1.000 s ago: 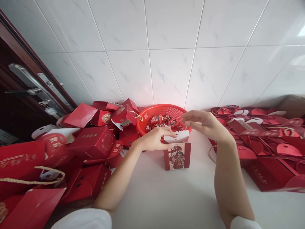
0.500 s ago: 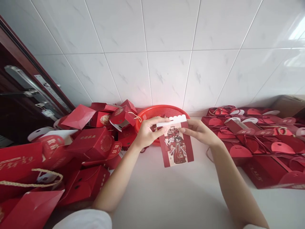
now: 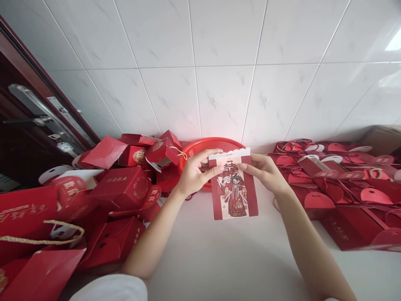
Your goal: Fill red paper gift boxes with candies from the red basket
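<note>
Since approx. 1 s ago, the R hand (image 3: pixel 266 173) has come down from above onto the printed box (image 3: pixel 234 188), and the box's mouth, wide then, now shows as a thin white scalloped edge (image 3: pixel 230 154) along the top. Both hands grip it nr the top: L hand (image 3: pixel 196 173) w/ thumb on the front at the upper L corner, fingers behind; R hand same on the R side. Box is upright-ish, leaning a bit, in front of the red basket (image 3: pixel 200 144) and partly hiding it; can't tell if its base touches the white tabletop (image 3: pixel 200 246). Contents not visible.

To handle it well: keep thumbs level, press evenly on both sides, so the top edges line up & the card doesn't skew. Pinch at the existing creases, not mid-panel; thin card prob. dents or buckles if squeezed hard. Light grip on the printed face, no dragging thumbs over the picture. Keep the base low & steady. Elbows clear of the L pile of red boxes (image 3: pixel 122 186) & the R rows of red boxes (image 3: pixel 316 200), esp. their loose cord handles, which could snag.
</note>
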The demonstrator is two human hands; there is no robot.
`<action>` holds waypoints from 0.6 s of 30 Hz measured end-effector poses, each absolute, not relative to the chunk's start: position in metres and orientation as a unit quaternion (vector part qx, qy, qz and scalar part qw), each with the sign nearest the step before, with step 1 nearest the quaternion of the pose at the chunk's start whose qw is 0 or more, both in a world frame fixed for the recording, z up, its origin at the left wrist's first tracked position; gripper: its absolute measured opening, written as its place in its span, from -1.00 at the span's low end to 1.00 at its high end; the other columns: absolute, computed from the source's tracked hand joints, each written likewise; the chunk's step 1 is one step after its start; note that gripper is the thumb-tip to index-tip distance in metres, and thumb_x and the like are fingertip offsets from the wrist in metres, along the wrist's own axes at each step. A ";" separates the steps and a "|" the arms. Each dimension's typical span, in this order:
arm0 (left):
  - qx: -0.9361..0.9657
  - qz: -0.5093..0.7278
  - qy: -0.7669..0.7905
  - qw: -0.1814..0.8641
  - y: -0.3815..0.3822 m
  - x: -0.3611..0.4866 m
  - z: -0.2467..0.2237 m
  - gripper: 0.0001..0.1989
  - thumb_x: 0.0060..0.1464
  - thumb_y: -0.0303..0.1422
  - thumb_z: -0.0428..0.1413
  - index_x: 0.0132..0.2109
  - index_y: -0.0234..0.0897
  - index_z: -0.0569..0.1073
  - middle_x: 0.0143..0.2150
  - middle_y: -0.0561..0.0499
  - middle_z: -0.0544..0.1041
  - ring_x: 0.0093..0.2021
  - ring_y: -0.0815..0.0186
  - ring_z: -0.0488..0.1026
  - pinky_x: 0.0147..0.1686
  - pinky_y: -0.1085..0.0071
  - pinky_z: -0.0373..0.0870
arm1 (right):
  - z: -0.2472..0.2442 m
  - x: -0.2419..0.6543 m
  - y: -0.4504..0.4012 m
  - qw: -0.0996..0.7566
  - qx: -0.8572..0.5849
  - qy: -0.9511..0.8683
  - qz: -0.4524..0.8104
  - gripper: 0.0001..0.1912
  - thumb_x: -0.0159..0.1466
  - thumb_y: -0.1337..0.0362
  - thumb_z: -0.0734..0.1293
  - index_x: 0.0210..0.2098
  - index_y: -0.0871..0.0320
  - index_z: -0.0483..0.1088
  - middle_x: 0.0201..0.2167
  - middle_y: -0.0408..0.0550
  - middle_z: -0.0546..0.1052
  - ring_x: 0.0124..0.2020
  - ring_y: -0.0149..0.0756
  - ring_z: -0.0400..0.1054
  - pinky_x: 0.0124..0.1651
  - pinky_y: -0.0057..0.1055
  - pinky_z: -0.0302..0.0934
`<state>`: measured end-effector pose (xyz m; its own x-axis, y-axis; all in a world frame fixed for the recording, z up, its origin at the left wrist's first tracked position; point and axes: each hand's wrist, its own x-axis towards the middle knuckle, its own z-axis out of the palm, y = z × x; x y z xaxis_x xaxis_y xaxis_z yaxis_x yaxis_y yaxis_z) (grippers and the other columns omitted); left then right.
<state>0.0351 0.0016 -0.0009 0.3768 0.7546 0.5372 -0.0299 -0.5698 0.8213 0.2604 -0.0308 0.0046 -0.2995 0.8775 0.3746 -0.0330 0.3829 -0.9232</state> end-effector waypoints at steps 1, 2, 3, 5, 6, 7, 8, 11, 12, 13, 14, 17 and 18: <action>0.733 0.504 0.244 0.387 0.002 0.035 -0.001 -0.59 0.08 -0.24 0.32 0.06 -0.26 0.54 -0.10 -0.07 0.69 -0.21 0.21 0.67 -0.20 0.34 0.66 | 0.004 0.260 -0.031 0.501 -0.316 -0.663 0.458 -0.74 0.29 0.09 0.44 -0.09 0.05 0.59 -0.20 -0.08 0.66 -0.23 -0.21 0.57 -0.15 -0.30 0.46; 0.734 0.509 0.240 0.380 0.001 0.035 0.000 -0.62 0.07 -0.25 0.32 0.03 -0.26 0.56 -0.08 -0.08 0.68 -0.22 0.22 0.67 -0.21 0.35 0.66 | 0.004 0.259 -0.031 0.502 -0.314 -0.661 0.460 -0.76 0.29 0.09 0.44 -0.11 0.05 0.59 -0.22 -0.08 0.66 -0.25 -0.23 0.56 -0.16 -0.32 0.45; 0.735 0.514 0.238 0.372 0.001 0.034 0.000 -0.65 0.07 -0.25 0.32 0.00 -0.26 0.58 -0.07 -0.08 0.68 -0.21 0.22 0.66 -0.22 0.35 0.66 | 0.004 0.259 -0.032 0.503 -0.314 -0.661 0.461 -0.76 0.29 0.09 0.44 -0.12 0.05 0.59 -0.23 -0.09 0.66 -0.27 -0.25 0.56 -0.17 -0.33 0.45; 0.740 0.520 0.237 0.353 0.001 0.034 0.001 -0.71 0.07 -0.25 0.32 -0.08 -0.26 0.62 -0.10 -0.07 0.69 -0.21 0.23 0.66 -0.21 0.36 0.66 | 0.004 0.259 -0.031 0.502 -0.314 -0.661 0.460 -0.76 0.28 0.07 0.44 -0.16 0.07 0.59 -0.27 -0.10 0.65 -0.29 -0.27 0.54 -0.18 -0.34 0.44; 0.744 0.521 0.239 0.345 0.001 0.034 0.001 -0.74 0.07 -0.24 0.32 -0.11 -0.26 0.64 -0.14 -0.06 0.69 -0.22 0.23 0.66 -0.21 0.36 0.66 | 0.004 0.259 -0.031 0.500 -0.316 -0.663 0.459 -0.75 0.27 0.06 0.45 -0.18 0.07 0.58 -0.28 -0.10 0.64 -0.30 -0.27 0.53 -0.19 -0.34 0.43; 0.747 0.519 0.242 0.338 0.001 0.033 0.001 -0.77 0.07 -0.24 0.32 -0.15 -0.26 0.65 -0.18 -0.05 0.70 -0.24 0.23 0.66 -0.22 0.37 0.66 | 0.004 0.260 -0.030 0.498 -0.318 -0.666 0.455 -0.74 0.26 0.04 0.46 -0.20 0.08 0.58 -0.30 -0.10 0.63 -0.30 -0.27 0.52 -0.19 -0.34 0.42; 0.750 0.518 0.245 0.331 0.000 0.033 0.001 -0.78 0.06 -0.24 0.32 -0.18 -0.25 0.66 -0.22 -0.04 0.70 -0.26 0.24 0.66 -0.24 0.37 0.66 | 0.003 0.260 -0.029 0.495 -0.319 -0.671 0.450 -0.72 0.24 0.02 0.47 -0.22 0.09 0.57 -0.32 -0.10 0.62 -0.30 -0.27 0.51 -0.19 -0.34 0.42; 0.756 0.513 0.253 0.318 0.000 0.033 0.000 -0.80 0.03 -0.23 0.34 -0.22 -0.25 0.68 -0.27 -0.04 0.71 -0.31 0.24 0.66 -0.32 0.39 0.65 | 0.002 0.262 -0.028 0.487 -0.319 -0.694 0.425 -0.59 0.19 -0.11 0.46 -0.27 0.13 0.55 -0.39 -0.10 0.58 -0.33 -0.26 0.47 -0.22 -0.34 0.39; 0.758 0.511 0.256 0.313 0.000 0.032 -0.001 -0.80 0.03 -0.24 0.34 -0.22 -0.24 0.68 -0.28 -0.04 0.71 -0.32 0.24 0.66 -0.34 0.40 0.65 | 0.002 0.262 -0.028 0.485 -0.325 -0.698 0.414 -0.54 0.20 -0.17 0.42 -0.30 0.14 0.54 -0.41 -0.10 0.56 -0.35 -0.27 0.45 -0.24 -0.35 0.37; 0.760 0.510 0.260 0.308 0.000 0.032 -0.002 -0.79 0.02 -0.24 0.34 -0.21 -0.24 0.68 -0.27 -0.04 0.71 -0.33 0.24 0.65 -0.35 0.41 0.64 | 0.002 0.262 -0.028 0.485 -0.337 -0.698 0.405 -0.50 0.23 -0.21 0.37 -0.33 0.14 0.52 -0.44 -0.10 0.53 -0.38 -0.28 0.42 -0.27 -0.36 0.35; 0.762 0.508 0.264 0.304 0.000 0.032 -0.002 -0.79 0.02 -0.25 0.35 -0.20 -0.24 0.68 -0.27 -0.04 0.71 -0.32 0.24 0.65 -0.35 0.41 0.64 | 0.001 0.262 -0.028 0.483 -0.355 -0.694 0.398 -0.46 0.26 -0.24 0.32 -0.37 0.15 0.49 -0.46 -0.11 0.50 -0.40 -0.29 0.39 -0.29 -0.37 0.33; 0.768 0.498 0.275 0.294 0.000 0.032 -0.003 -0.79 0.01 -0.27 0.35 -0.18 -0.23 0.69 -0.22 -0.05 0.71 -0.28 0.24 0.66 -0.31 0.42 0.64 | 0.002 0.261 -0.030 0.467 -0.406 -0.687 0.381 -0.46 0.30 -0.22 0.29 -0.43 0.15 0.43 -0.49 -0.12 0.45 -0.43 -0.32 0.33 -0.35 -0.42 0.27; 0.771 0.493 0.276 0.292 0.000 0.032 -0.003 -0.78 0.00 -0.28 0.36 -0.17 -0.23 0.69 -0.21 -0.04 0.71 -0.26 0.23 0.66 -0.29 0.42 0.64 | 0.003 0.261 -0.030 0.461 -0.412 -0.690 0.375 -0.47 0.29 -0.21 0.30 -0.44 0.16 0.42 -0.49 -0.12 0.44 -0.42 -0.33 0.32 -0.36 -0.43 0.25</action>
